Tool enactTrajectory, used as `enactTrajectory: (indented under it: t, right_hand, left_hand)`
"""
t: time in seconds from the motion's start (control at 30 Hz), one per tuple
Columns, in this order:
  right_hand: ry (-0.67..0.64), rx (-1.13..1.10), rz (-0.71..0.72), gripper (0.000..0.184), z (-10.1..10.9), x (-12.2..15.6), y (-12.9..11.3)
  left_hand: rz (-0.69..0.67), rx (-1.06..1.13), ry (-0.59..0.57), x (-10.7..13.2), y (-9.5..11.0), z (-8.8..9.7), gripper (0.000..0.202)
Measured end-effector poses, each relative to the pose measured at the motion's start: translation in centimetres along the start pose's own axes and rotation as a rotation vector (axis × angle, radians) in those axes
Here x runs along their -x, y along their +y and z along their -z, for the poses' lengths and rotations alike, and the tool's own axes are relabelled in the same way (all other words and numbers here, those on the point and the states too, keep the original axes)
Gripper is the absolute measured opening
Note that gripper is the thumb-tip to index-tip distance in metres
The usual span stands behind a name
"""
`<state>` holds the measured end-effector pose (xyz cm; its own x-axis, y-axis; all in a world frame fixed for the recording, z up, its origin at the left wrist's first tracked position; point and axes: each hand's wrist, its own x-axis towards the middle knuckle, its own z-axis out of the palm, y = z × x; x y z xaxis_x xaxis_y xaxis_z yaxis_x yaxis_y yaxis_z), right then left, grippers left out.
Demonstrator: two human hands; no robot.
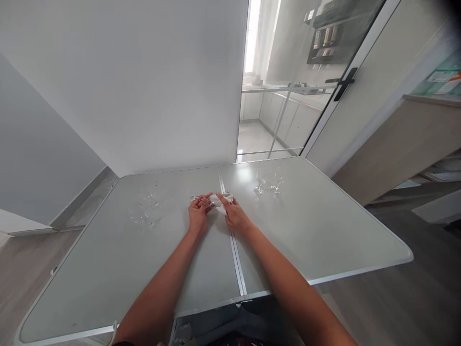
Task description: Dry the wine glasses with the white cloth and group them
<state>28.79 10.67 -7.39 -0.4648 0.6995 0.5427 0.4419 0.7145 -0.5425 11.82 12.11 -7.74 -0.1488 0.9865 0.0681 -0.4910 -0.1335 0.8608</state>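
Clear glass (193, 197) is held in the left hand (199, 214), above the middle of the table, just left of the metal seam (236, 259). The left fingers are curled in narrowly, with the thumb pressed toward them; one end of the glass is seen protruding past the fingers on the left. The exact finger placement on the glass cannot be told at this scale.

White cloth (216, 201) is gripped in the right hand (236, 214). The right thumb is laid along the near side of the cloth, and the fingers are mostly hidden behind it. The cloth is bunched against the right end of the glass; whether any of it is tucked inside the bowl cannot be determined. The two hands are held close together, joined by the glass and cloth.

Two stemmed glasses (267, 183) are placed upright to the right of the seam, near each other, beyond the right hand. A group of transparent glasses (146, 216) is placed left of the left hand, well apart from it; their number and outlines are poorly resolved. All are supported by the pale table (306, 230), which is bordered by a white wall (173, 86) and a glazed door (273, 110).
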Motion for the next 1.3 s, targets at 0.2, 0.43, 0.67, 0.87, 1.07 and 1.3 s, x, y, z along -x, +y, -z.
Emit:
enactTrajectory:
  t: [0.2, 0.43, 0.67, 0.87, 1.07, 1.3]
  right_hand:
    - [0.074, -0.360, -0.229, 0.083, -0.1, -0.1, -0.6]
    - [0.212, -0.983, -0.405, 0.078, 1.0, -0.6, -1.1]
    - [0.201, -0.825, -0.360, 0.084, 0.4, -0.2, -0.7]
    - [0.118, -0.826, -0.390, 0.082, 0.5, -0.4, -0.6]
    - [0.279, -1.005, -0.494, 0.083, 1.4, -0.3, -0.8]
    - [0.174, -0.839, -0.423, 0.078, 1.0, -0.5, -0.5]
  left_hand:
    - [0.017, 0.007, -0.037, 0.2, 0.2, 0.1, 0.035]
    - [0.007, 0.057, -0.094, -0.1, 0.3, 0.3, 0.035]
    - [-0.008, 0.028, -0.138, 0.3, 0.5, -0.1, 0.032]
    - [-0.025, 0.022, -0.132, 0.4, 0.7, -0.1, 0.034]
    - [-0.007, 0.069, -0.109, 0.2, 0.2, 0.1, 0.031]
    - [-0.021, 0.011, -0.152, 0.6, 0.4, -0.2, 0.033]
